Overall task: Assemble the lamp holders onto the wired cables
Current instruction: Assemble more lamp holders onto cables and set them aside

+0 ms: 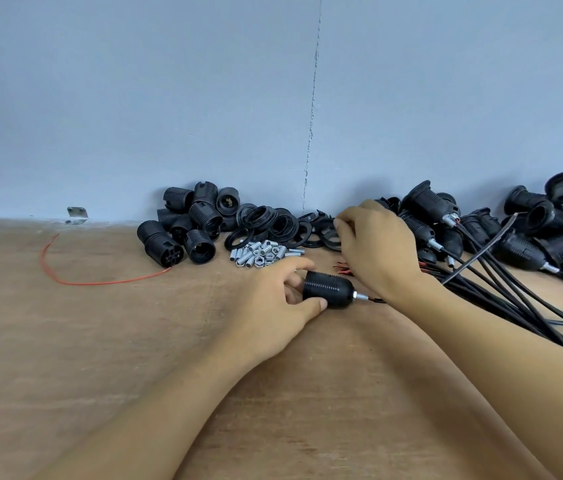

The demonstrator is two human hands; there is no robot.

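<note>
On wooden table point(100, 341), left hand point(273, 303) grips lamp holder point(330, 291) lying sideways (nipple point(361, 296) pointing right).

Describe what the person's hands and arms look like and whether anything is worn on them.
The left hand and right hand are bare, with no gloves. The left forearm and right forearm are uncovered to the frame's edge: no sleeve, watch or bracelet shows. Any ring is too small to tell.

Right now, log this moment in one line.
left hand: grips lamp holder | right hand: over black rings, grip unclear | cables: bundled at right
</note>
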